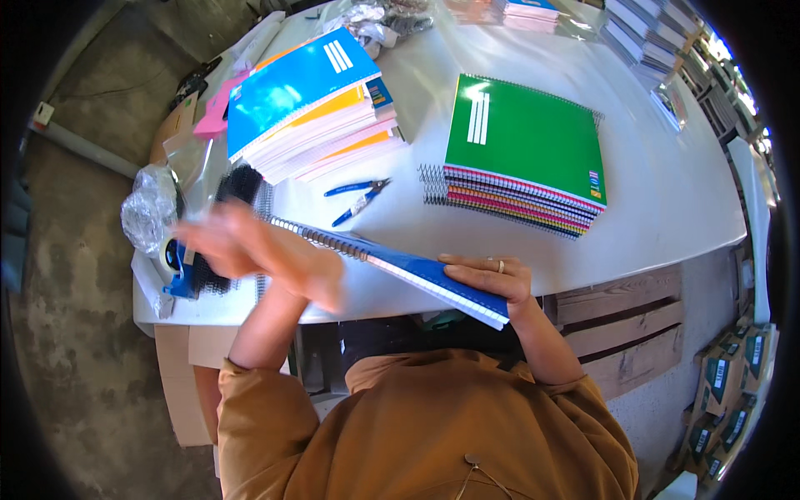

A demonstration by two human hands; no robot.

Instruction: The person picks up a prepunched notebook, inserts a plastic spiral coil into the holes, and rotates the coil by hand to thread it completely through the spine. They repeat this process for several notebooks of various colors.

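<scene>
My right hand (493,277) grips a blue notebook (417,265) by one end, thumb and fingers on its cover. The notebook is tilted over the table's near edge, and a wire spiral (321,237) runs along its far left part. My left hand (262,254) is smeared by motion beside the spiral's end; its fingers cannot be made out clearly. Beyond the notebook lie blue-handled pliers (361,205). To their right stands a stack of spiral notebooks with a green cover (525,137) on top. A pile of unbound sheets with a blue cover (300,92) lies at the far left.
Dark wire spirals (239,185) lie left of the pliers, near a blue tape dispenser (182,279) and crumpled clear plastic (150,208). Stacked books (646,37) stand at the far right of the white table (667,200). A wooden pallet (621,329) is below the near edge.
</scene>
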